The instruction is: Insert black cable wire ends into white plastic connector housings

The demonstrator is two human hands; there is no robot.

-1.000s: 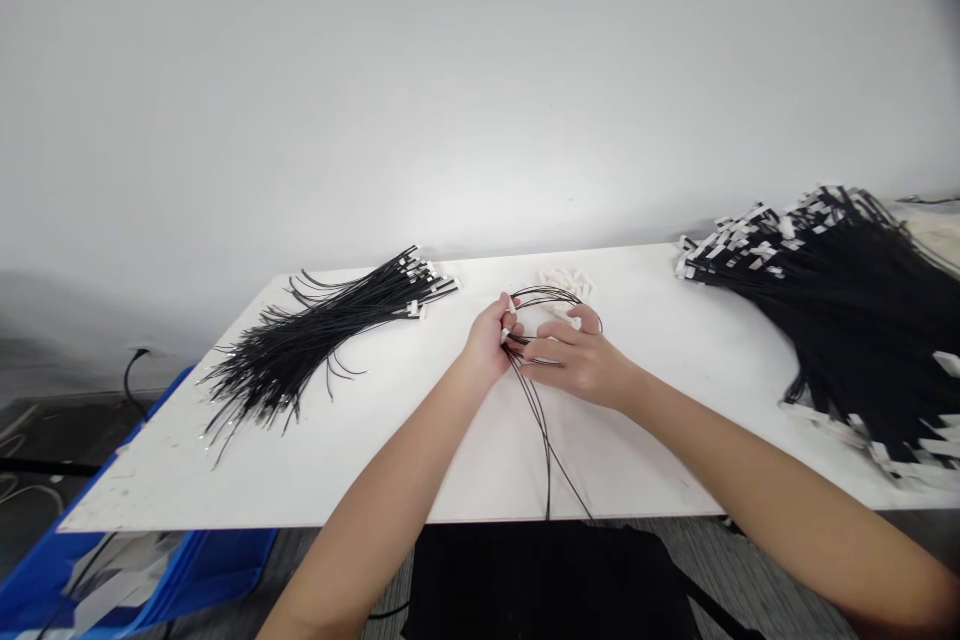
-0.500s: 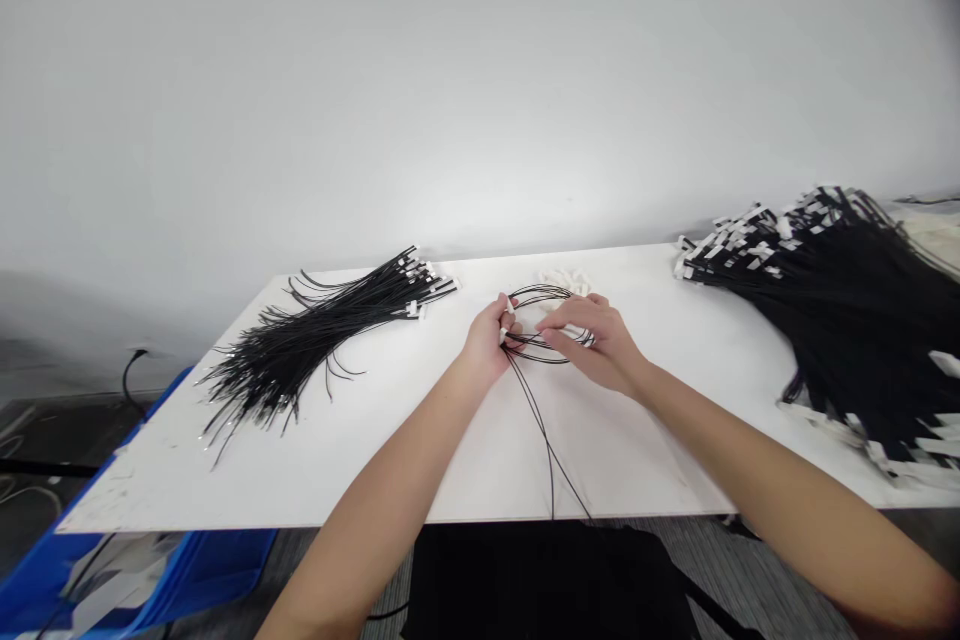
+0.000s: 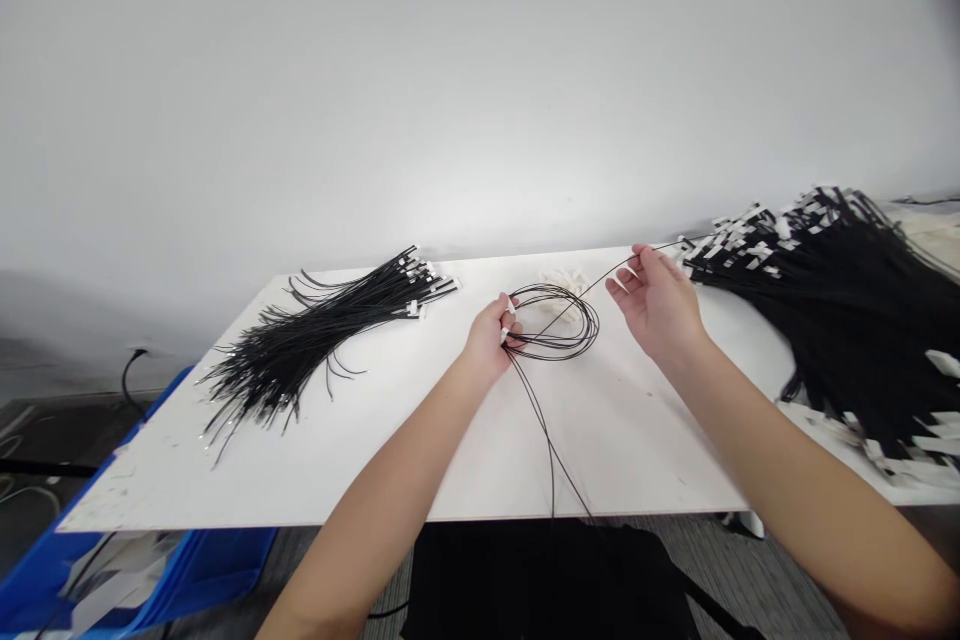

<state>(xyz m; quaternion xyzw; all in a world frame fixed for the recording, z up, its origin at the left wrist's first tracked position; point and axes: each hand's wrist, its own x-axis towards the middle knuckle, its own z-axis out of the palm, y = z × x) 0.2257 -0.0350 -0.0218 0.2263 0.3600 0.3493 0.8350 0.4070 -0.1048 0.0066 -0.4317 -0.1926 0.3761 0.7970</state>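
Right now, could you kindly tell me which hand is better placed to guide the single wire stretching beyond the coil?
Probably the right hand: its fingers seem to pinch the wire to the right of the coil, while the left hand grips the coil.

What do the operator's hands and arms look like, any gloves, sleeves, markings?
Left hand and right hand are both bare: no gloves, rings, watch or bracelets visible. Left forearm and right forearm show no sleeves, cables or clear markings within the frame.
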